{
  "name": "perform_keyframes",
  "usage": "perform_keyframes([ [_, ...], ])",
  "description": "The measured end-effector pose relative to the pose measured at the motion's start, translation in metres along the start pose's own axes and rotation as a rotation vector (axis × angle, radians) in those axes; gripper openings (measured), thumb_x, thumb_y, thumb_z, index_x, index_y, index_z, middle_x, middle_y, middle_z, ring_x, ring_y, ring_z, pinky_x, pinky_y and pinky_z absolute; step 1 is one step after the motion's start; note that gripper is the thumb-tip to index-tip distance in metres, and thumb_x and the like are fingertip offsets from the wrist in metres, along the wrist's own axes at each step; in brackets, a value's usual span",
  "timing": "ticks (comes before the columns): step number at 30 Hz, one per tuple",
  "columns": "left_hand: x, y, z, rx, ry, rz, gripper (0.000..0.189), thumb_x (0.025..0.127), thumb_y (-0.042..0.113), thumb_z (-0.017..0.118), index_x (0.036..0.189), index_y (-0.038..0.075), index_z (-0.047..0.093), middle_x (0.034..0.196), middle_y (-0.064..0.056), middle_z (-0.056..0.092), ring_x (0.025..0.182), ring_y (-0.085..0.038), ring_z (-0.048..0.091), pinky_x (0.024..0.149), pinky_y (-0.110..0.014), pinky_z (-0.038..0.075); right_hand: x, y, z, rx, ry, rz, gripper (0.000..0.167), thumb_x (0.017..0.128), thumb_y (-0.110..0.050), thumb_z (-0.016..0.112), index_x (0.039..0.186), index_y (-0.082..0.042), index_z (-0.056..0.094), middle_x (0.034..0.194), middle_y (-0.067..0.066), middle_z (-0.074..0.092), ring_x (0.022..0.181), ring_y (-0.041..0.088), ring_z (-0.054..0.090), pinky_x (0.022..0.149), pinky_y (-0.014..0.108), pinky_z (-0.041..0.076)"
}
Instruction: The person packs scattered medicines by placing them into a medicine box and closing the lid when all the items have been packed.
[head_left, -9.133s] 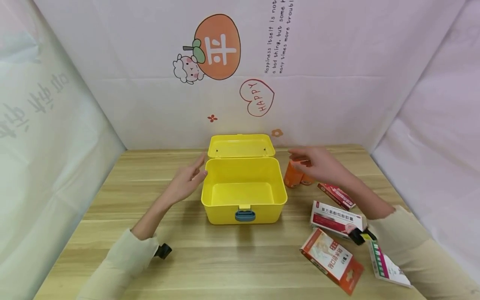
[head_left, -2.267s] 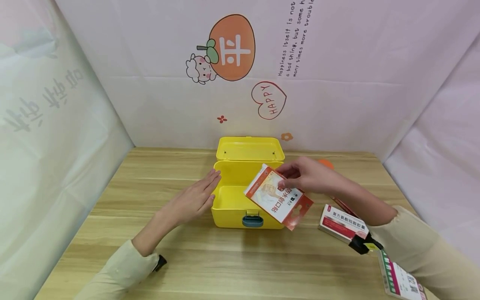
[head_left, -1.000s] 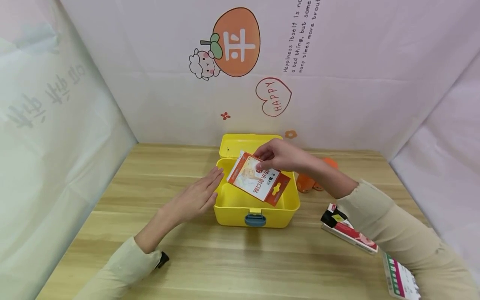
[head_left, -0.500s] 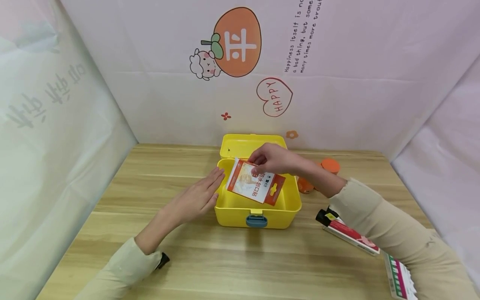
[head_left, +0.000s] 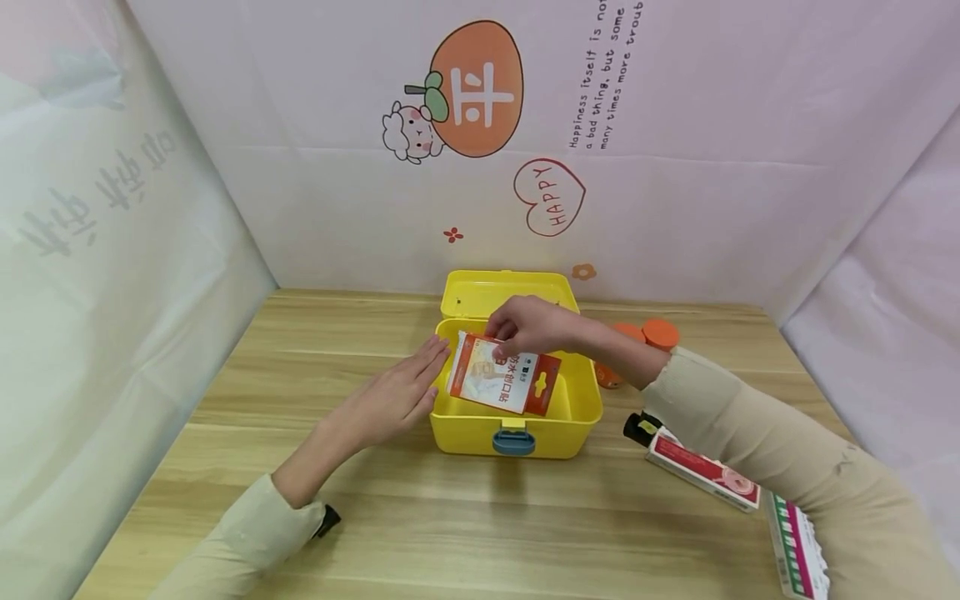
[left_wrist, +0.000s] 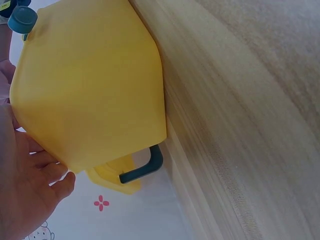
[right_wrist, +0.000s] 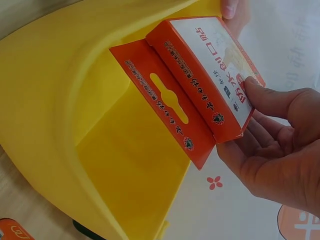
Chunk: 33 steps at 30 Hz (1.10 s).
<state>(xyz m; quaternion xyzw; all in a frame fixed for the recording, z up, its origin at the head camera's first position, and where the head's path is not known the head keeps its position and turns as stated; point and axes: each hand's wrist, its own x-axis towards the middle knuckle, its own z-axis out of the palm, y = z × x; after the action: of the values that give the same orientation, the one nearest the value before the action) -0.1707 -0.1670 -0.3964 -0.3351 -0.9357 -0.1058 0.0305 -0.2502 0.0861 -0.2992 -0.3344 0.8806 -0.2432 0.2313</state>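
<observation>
A yellow lidded case (head_left: pixel 457 437) with a blue latch stands on the table, its lid raised at the back. My right hand (head_left: pixel 536 325) pinches an orange-and-white adhesive bandage box (head_left: pixel 480 379), thumb on the printed face, tilted within the case's opening. The right wrist view shows the bandage box's hang tab (right_wrist: pixel 160 102) pointing away from that hand over the bare case floor. My left hand (head_left: pixel 390 400) touches the case's left rim with straight fingers; in the left wrist view the fingers (left_wrist: pixel 45 167) lie along the case's edge.
Two orange-capped bottles (head_left: pixel 660 333) stand right of the case, partly behind my right forearm. A red-and-white medicine box (head_left: pixel 701 473) and a green, magenta and white box (head_left: pixel 797 546) lie nearer, partly under the right sleeve. A wall cloth rises behind.
The bandage box lay on the table at first; my right hand has picked it up, carried it left over the case and lowered it into the opening. My left hand stays at the rim.
</observation>
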Motion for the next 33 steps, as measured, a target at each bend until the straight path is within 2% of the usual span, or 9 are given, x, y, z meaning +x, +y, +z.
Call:
perform_keyframes([
  [9, 0.001, -0.001, 0.002, -0.012, -0.009, -0.016, 0.059, 0.108, 0.032, 0.032, 0.158, 0.003, 0.021, 0.168, -0.009, 0.016, 0.156, -0.024, 0.015, 0.123, -0.044, 0.028, 0.015, -0.003, 0.002, -0.069, -0.079, 0.002, 0.021, 0.091, -0.013, 0.072, 0.110, -0.005, 0.071, 0.105, 0.008, 0.073, 0.091, 0.017, 0.064, 0.088, 0.029, 0.058],
  [20, 0.000, -0.001, 0.001, 0.018, -0.012, -0.005, 0.059, 0.108, 0.032, 0.031, 0.156, -0.001, 0.026, 0.167, -0.014, 0.016, 0.155, -0.027, 0.018, 0.121, -0.046, 0.032, 0.032, 0.000, 0.010, -0.023, -0.173, 0.050, 0.019, 0.090, -0.012, 0.073, 0.108, -0.006, 0.070, 0.104, 0.009, 0.072, 0.087, 0.018, 0.066, 0.081, 0.027, 0.060],
  [29, -0.001, 0.000, 0.002, -0.012, -0.015, -0.018, 0.059, 0.108, 0.030, 0.034, 0.158, 0.002, 0.020, 0.168, -0.011, 0.012, 0.156, -0.024, 0.015, 0.121, -0.046, 0.031, 0.032, 0.000, 0.005, 0.022, -0.254, 0.091, 0.020, 0.089, -0.013, 0.073, 0.107, -0.006, 0.068, 0.101, 0.008, 0.070, 0.084, 0.017, 0.066, 0.080, 0.027, 0.061],
  [33, -0.002, -0.001, 0.003, -0.021, -0.016, -0.024, 0.060, 0.108, 0.028, 0.036, 0.158, 0.003, 0.018, 0.169, -0.011, 0.012, 0.156, -0.024, 0.014, 0.122, -0.046, 0.031, 0.034, 0.001, 0.006, 0.032, -0.304, 0.109, 0.018, 0.089, -0.012, 0.073, 0.106, -0.007, 0.067, 0.097, 0.006, 0.068, 0.079, 0.015, 0.063, 0.075, 0.024, 0.059],
])
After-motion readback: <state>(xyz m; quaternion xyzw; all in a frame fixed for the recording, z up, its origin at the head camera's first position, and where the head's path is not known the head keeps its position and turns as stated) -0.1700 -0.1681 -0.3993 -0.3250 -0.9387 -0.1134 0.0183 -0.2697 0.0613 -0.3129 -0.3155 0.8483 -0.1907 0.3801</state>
